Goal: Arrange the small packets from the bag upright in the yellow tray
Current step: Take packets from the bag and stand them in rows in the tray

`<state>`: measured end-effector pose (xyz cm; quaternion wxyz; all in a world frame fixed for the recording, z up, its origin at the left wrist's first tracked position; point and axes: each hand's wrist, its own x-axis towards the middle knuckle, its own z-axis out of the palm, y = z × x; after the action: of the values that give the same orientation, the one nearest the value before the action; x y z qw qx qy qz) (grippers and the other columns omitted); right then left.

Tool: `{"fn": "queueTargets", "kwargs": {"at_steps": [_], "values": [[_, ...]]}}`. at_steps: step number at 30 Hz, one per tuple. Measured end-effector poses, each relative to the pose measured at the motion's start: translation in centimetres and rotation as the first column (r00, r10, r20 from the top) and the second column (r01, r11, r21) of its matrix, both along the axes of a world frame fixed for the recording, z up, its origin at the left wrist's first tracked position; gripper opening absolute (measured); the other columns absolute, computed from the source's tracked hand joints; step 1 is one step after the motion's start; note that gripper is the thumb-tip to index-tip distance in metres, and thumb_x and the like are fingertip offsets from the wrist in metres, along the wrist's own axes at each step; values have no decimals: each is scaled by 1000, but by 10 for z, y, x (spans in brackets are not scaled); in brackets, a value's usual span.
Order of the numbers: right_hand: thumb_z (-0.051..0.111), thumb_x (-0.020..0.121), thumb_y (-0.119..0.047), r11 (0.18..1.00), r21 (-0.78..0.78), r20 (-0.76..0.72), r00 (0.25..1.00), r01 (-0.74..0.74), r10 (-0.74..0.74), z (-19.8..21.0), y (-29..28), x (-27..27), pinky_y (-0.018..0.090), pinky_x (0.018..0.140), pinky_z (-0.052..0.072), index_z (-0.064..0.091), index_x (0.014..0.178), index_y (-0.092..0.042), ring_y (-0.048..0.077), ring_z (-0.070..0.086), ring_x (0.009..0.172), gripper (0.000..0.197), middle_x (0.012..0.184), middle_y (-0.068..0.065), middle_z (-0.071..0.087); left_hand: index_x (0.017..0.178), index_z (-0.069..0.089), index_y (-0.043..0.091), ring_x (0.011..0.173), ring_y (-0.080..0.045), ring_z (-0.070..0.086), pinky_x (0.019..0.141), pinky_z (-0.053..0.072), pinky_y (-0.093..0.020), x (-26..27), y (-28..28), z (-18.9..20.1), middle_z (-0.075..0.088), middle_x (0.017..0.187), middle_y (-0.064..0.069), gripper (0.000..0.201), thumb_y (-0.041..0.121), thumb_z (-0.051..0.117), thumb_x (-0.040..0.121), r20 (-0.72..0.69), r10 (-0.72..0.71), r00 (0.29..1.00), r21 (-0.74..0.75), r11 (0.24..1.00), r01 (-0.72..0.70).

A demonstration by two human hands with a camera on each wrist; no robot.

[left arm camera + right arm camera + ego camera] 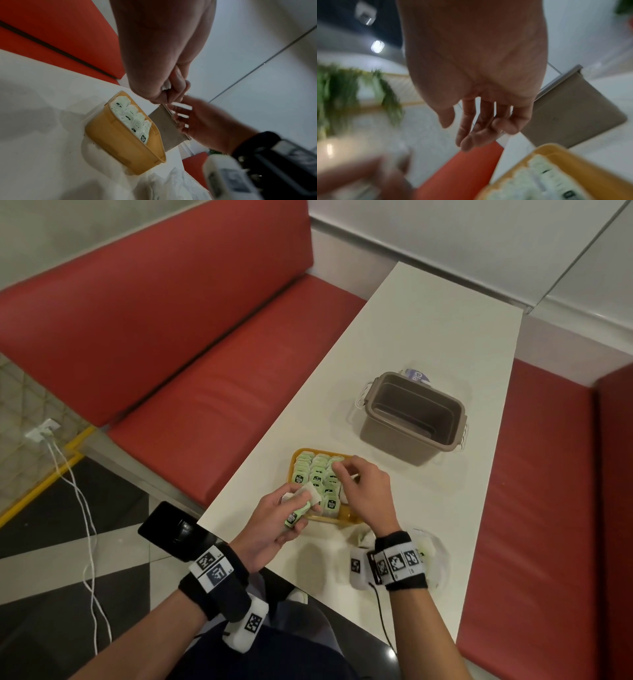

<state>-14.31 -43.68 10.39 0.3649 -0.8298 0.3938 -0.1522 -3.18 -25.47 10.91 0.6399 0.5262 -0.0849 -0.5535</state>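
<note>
Looks like café or fast-food dining booth. Red padded bench seating (191,344) wraps white laminate counter (428,344) on two sides. Plain white wall panels (479,241) behind. Black-and-white patterned floor (51,542) with yellow edge strip beside booth. Floor socket with white cables (78,508) trailing. Blurred green plants (342,83) in right wrist view.

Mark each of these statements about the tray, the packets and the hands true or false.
1. The left hand holds packets. True.
2. The yellow tray is empty. False: rows of upright packets fill it.
3. The grey bin sits beyond the tray. True.
4. The right hand grips the bin. False: it hovers over the tray, fingers loose, holding nothing.
5. The tray rests on the red bench. False: it rests on the white table.
</note>
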Motion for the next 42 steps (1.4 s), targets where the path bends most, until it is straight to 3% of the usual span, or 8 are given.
{"fn": "queueTargets", "kwargs": {"at_steps": [4, 10, 16, 21, 24, 29, 32, 42], "values": [[74, 103, -43, 947, 279, 173, 978, -159, 114, 43, 25, -11, 19, 77, 55, 78, 102, -33, 5, 74, 87, 10, 96, -16, 79, 122, 71, 8, 61, -14, 43, 49, 29, -20, -1, -5, -3, 69, 87, -7, 26, 24, 75, 101, 166, -6, 986, 4, 1000, 5], [84, 96, -22, 925, 357, 257, 966, -132, 39, 36, 27, -30, 35, 83, 61, 78, 98, -23, 12, 74, 88, 7, 92, -7, 79, 110, 72, 7, 59, -9, 48, 48, 35, -20, 5, -12, 5, 69, 78, 2, 21, 17, 82, 95, 348, 13, 938, -20, 1000, -7], [88, 92, -24, 897, 417, 214, 975, -147, 60, 30, 36, -42, 29, 84, 61, 69, 103, -21, 13, 77, 91, 22, 97, -3, 80, 95, 71, 6, 57, 0, 51, 53, 39, -14, 13, -22, 6, 62, 75, 16, 14, 16, 82, 96, 496, -2, 869, -39, 999, 24], [84, 95, -33, 980, 178, 201, 978, -89, 53, 45, 30, -39, 18, 75, 56, 71, 111, -33, 5, 73, 89, 21, 100, -14, 77, 100, 77, 22, 98, -14, 71, 87, 55, -37, 16, -27, 1, 76, 99, 6, 20, 39, 85, 93, 648, -134, 750, 46, 989, 137], [81, 96, -29, 985, 14, 51, 984, -171, 170, 45, 17, -37, 22, 77, 54, 73, 98, -34, 3, 70, 86, 10, 89, -20, 75, 100, 78, 24, 101, -18, 71, 91, 55, -37, 12, -32, -6, 77, 97, 4, 13, 34, 84, 94, 657, -159, 737, 44, 984, 172], [76, 97, -33, 986, -126, -135, 987, -109, 92, 35, -21, -38, 42, 79, 60, 67, 97, -35, 12, 69, 86, 9, 92, -18, 74, 101, 78, 21, 76, 1, 64, 62, 46, -13, 11, -30, -21, 73, 91, 13, 11, 31, 80, 97, 535, -52, 843, 56, 998, 26], [73, 100, -32, 968, -234, -281, 960, -92, 23, 27, -38, -34, 45, 85, 56, 67, 101, -34, 24, 66, 94, 6, 99, -11, 77, 99, 77, 18, 64, -1, 58, 54, 42, -18, 16, -22, -37, 76, 92, 11, 12, 30, 78, 99, 495, -12, 869, 134, 989, -62], [61, 105, -24, 907, -191, -688, 710, -376, 150, -23, -31, 3, 46, 103, 43, 72, 109, -29, 28, 63, 112, 12, 108, 1, 70, 99, 66, 22, 102, -9, 65, 78, 48, -31, 31, -4, -70, 71, 107, 6, 21, 30, 84, 93, 581, 0, 814, 342, 907, -244]]}}
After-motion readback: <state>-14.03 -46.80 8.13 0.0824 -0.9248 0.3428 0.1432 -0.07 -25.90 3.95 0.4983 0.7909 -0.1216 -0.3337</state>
